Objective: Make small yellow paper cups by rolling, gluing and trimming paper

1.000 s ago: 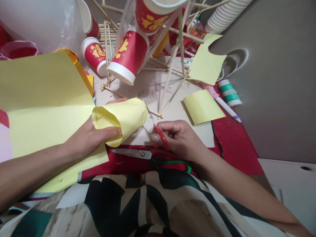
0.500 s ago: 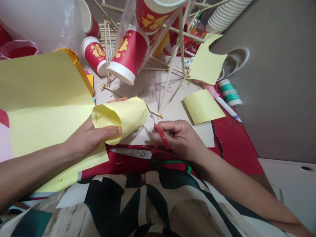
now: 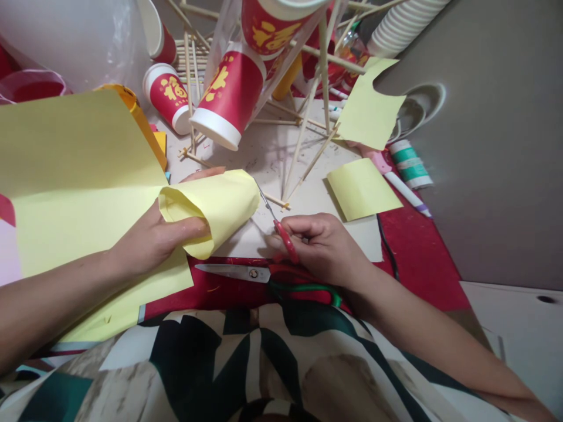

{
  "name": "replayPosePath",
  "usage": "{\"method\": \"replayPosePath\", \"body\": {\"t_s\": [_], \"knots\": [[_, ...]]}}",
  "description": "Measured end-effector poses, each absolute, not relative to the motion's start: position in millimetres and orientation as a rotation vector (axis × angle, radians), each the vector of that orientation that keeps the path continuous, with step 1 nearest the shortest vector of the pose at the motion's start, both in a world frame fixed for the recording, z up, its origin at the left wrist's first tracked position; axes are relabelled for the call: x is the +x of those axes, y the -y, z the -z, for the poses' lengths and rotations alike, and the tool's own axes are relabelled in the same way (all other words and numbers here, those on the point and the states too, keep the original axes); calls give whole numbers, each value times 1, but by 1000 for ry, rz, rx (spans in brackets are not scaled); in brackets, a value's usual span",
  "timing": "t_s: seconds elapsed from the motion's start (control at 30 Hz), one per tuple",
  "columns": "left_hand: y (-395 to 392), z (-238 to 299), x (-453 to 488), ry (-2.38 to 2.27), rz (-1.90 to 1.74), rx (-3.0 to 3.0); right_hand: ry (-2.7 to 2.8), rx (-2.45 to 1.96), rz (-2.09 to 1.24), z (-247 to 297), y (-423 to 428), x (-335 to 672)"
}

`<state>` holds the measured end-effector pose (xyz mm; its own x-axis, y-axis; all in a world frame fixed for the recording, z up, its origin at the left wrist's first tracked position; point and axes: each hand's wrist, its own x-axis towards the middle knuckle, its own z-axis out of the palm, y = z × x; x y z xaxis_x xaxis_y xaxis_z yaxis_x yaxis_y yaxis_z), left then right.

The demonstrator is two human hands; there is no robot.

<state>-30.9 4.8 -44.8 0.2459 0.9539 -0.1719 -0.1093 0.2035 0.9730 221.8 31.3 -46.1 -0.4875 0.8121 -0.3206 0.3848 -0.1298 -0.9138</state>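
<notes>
My left hand is wrapped round a yellow paper roll, its thumb reaching inside the open end and its fingertips showing behind. Red-handled scissors are in my right hand, with the thin blades pointing up and left at the roll's far end. Whether the blades bite into the paper I cannot tell. Just below the roll lies a larger pair of green-handled scissors. To the right rests a curved yellow paper piece.
A frame of wooden sticks holding red paper cups rises just beyond my hands. At left is a large folded yellow sheet. A cut yellow sheet, a pink-and-white marker and a green-and-white roll sit at right.
My left hand has shifted the paper roll slightly left and turned it a little. My right hand stays nearly in place, with the red scissors moved slightly left.
</notes>
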Motion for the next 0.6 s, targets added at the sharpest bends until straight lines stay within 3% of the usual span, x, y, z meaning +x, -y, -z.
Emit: {"method": "replayPosePath", "body": {"t_s": [0.6], "knots": [[-10,36,-34,-1100,-902,1274,1657,-1344,-1748,45,-30,222]]}}
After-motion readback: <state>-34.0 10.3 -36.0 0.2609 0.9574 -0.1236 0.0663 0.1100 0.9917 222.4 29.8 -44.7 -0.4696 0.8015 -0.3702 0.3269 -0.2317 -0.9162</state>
